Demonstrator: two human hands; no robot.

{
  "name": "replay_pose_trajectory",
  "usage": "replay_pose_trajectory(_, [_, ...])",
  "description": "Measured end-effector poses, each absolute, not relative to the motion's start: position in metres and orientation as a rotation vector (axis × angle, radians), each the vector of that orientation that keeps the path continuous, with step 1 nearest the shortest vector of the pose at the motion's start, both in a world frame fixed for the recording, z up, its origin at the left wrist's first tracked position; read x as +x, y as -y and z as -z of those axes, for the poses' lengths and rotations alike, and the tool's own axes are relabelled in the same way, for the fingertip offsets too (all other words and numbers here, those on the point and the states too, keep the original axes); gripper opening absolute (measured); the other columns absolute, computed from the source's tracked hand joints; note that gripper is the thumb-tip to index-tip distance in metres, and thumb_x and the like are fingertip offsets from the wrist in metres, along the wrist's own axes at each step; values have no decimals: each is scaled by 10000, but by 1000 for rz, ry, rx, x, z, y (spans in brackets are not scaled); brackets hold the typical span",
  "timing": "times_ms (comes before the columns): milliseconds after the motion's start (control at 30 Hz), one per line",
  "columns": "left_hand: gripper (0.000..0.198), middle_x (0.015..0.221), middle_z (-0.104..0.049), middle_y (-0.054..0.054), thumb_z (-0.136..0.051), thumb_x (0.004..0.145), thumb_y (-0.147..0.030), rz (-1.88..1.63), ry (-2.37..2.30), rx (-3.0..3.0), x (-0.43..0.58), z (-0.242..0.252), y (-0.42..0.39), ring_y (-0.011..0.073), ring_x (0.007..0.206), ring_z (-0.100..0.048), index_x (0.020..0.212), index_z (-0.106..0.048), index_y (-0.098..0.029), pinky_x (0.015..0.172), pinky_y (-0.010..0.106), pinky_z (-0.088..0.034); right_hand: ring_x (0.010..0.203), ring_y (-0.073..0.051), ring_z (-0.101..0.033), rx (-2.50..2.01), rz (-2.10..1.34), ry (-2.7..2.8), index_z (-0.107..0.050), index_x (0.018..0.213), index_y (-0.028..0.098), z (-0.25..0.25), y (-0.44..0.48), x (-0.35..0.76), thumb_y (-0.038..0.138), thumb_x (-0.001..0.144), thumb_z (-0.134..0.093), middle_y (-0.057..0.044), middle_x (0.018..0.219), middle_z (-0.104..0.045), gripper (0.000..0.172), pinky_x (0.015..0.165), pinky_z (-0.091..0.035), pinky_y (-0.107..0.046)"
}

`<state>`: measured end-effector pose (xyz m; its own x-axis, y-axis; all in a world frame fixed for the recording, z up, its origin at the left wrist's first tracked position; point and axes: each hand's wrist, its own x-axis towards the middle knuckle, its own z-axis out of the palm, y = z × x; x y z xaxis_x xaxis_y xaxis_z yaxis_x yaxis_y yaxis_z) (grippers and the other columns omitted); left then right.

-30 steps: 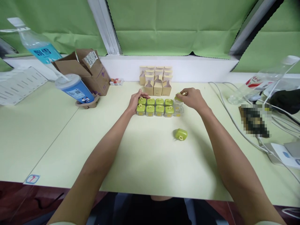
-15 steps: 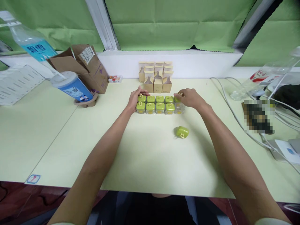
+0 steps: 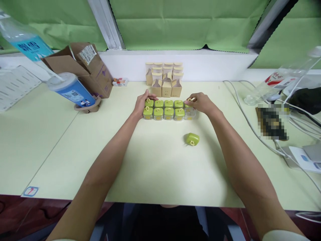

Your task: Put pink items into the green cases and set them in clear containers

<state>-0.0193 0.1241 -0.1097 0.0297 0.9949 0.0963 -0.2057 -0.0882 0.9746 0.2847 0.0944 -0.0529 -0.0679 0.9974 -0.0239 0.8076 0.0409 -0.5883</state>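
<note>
Two rows of small clear jars with green lids stand packed together on the table. My left hand rests against the left end of the rows, its fingers stretched out behind the back row. At the right end, my right hand has thumb and fingers closed on the green lid of the back corner jar, partly hidden by the fingers. In front of it stands a clear jar without a lid. A loose green lid with a pale loop lies on its side nearer to me.
Several small open cardboard boxes stand behind the jars. To the left are a large carton, a blue cup in a holder and a tilted bottle. White cables and a clear bottle lie at the right.
The whole view has shifted slightly, so everything sits a little further left and up. Both hands keep their places at the ends of the jar rows.
</note>
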Motion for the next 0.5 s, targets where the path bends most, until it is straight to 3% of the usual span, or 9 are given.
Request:
replay_pose_trajectory(233, [705,915,-829,114,-604,932,-840,-1319,-997,1161,-21,111,-125,238,882,-787,864,-799,-167,852,358,-621,728,-207,-685,-1826,-659,1975,-788,1103,175,52,-89,279,556,967,-735,-80,845,-781,408,791,-549,-341])
replay_pose_trajectory(400, [729,927,-828,122,-606,914,-862,-1307,-1004,1165,-22,111,-123,250,908,-790,874,-805,-161,877,375,-620,735,-242,-732,-1932,-799,2001,-703,1341,156,32,-85,293,657,977,-698,-122,934,-810,620,763,-584,-382])
replay_pose_trajectory(500, [723,922,-828,119,-610,914,-858,-1312,-1007,1153,-21,110,-122,251,902,-788,866,-804,-163,886,387,-620,698,-298,-742,-2157,-669,2140,-773,1145,154,4,-66,297,780,928,-681,-130,784,-770,669,723,-586,-443])
